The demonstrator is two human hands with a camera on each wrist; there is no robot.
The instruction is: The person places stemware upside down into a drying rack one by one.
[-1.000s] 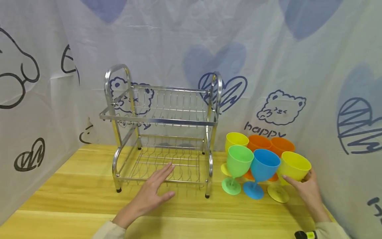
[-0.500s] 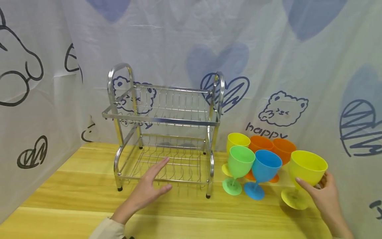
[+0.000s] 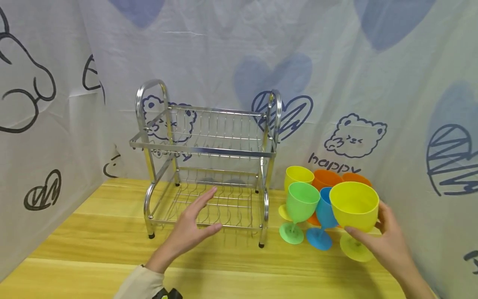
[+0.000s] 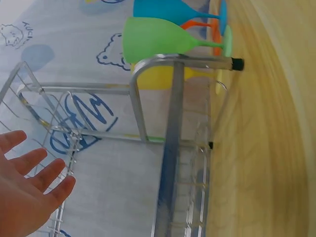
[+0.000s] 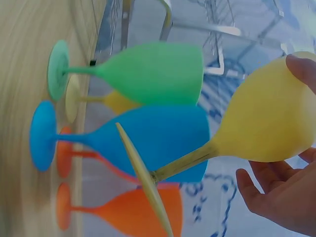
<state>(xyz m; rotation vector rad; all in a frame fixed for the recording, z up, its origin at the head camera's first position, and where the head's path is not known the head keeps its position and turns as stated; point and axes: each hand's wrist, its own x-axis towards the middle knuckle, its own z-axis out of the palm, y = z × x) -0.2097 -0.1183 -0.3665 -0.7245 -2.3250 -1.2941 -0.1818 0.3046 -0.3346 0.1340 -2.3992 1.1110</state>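
My right hand (image 3: 388, 243) grips the bowl of a yellow goblet (image 3: 354, 207), thumb in front and fingers behind. In the right wrist view this yellow goblet (image 5: 269, 113) is tilted and lifted off the table. Left of it stand a green goblet (image 3: 301, 203) and a blue goblet (image 3: 325, 214), partly covered by the held one. Behind them are another yellow goblet (image 3: 298, 176) and two orange goblets (image 3: 326, 179). My left hand (image 3: 188, 228) hovers with its fingers spread in front of the metal rack's lower shelf, holding nothing.
The two-tier chrome dish rack (image 3: 203, 150) stands on the wooden table (image 3: 224, 274), left of the goblets. A printed cloth (image 3: 216, 50) hangs behind and along both sides.
My right hand has lifted the yellow goblet, first moving it right, then back left in front of the blue one. The left hand has shifted only slightly.
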